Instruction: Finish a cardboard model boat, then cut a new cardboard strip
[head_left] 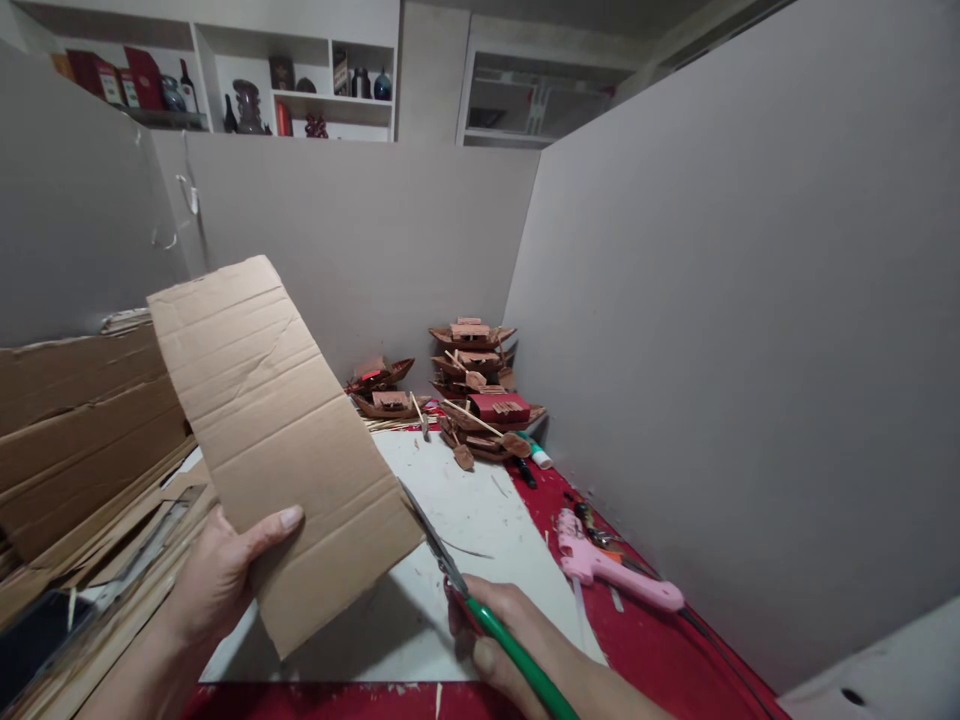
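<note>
My left hand (pixel 225 575) grips the lower left edge of a creased brown cardboard sheet (pixel 277 430), thumb on its face, and holds it up tilted. My right hand (pixel 517 640) is closed round the green handles of a pair of scissors (pixel 450 570). The scissor blades point up and left and meet the sheet's right edge near its lower corner.
A white board (pixel 472 510) lies on the red tabletop (pixel 660 650). A pink glue gun (pixel 607 570) lies at the right. Several small wooden boat models (pixel 480 385) are stacked at the back. Cardboard sheets (pixel 82 430) pile up at the left. Grey partitions (pixel 735 330) enclose the space.
</note>
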